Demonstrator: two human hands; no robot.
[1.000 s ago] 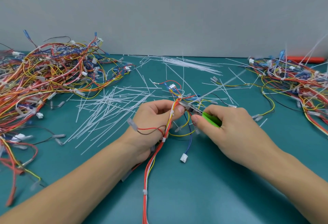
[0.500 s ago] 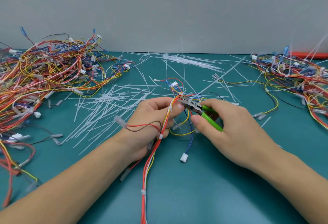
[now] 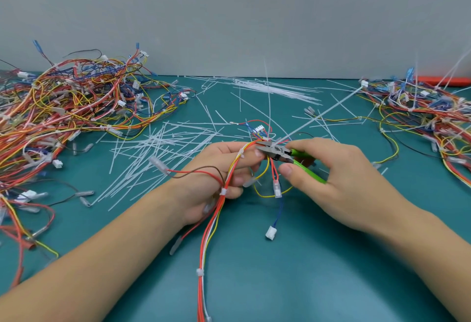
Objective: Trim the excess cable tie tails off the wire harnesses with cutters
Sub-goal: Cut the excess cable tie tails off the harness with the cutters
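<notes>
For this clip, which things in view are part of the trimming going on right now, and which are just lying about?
In use:
- left hand gripping the wire harness
- right hand gripping the green-handled cutters
- uncut tie tails rising from the harness

Lying about:
- left harness pile
- right harness pile
- cut tails on the green mat

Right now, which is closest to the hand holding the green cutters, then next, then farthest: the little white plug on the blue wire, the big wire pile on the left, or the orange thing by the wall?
1. Small white plug on the blue wire: just below the right hand.
2. Flat orange object by the wall: far right, at the back.
3. Big tangled pile of coloured wires: far left.
</notes>
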